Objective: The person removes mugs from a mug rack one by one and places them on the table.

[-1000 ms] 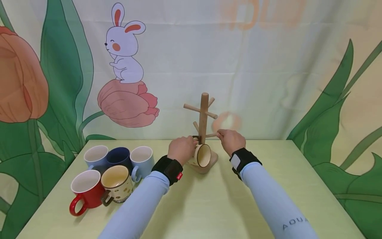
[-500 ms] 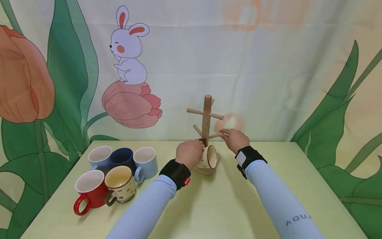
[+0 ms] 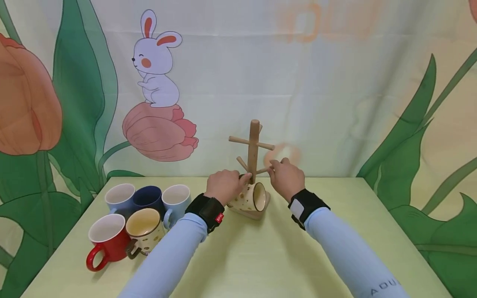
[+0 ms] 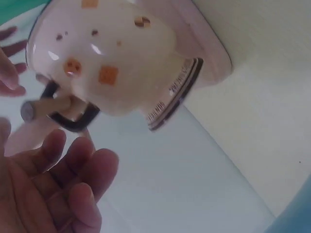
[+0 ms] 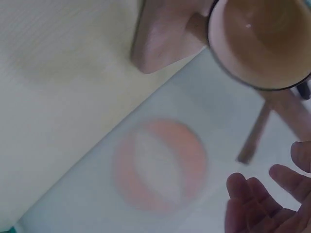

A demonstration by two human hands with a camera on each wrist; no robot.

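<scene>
A cream mug with brown patches point(image 3: 244, 201) hangs sideways on a lower peg of the wooden mug tree point(image 3: 254, 151), its mouth toward the right. In the left wrist view the peg point(image 4: 34, 110) passes through the mug's dark handle point(image 4: 75, 125). Beside that handle is my left hand point(image 3: 225, 185), its loosely bent fingers point(image 4: 104, 167) clear of it. My right hand point(image 3: 287, 180) is at the tip of the right lower peg point(image 5: 248, 150). Its fingers point(image 5: 237, 182) are apart from the peg in the right wrist view and hold nothing.
At the table's left stand a red mug point(image 3: 109, 244), another cream patterned mug point(image 3: 150, 240), a dark blue mug point(image 3: 148, 198) and two light blue mugs, one of them point(image 3: 177, 200) nearest the left forearm. A printed curtain point(image 3: 328, 103) hangs behind the table.
My left hand has let go of the mug's handle and drawn slightly left, leaving the mug on the peg. The right fingers have loosened from the right peg's tip.
</scene>
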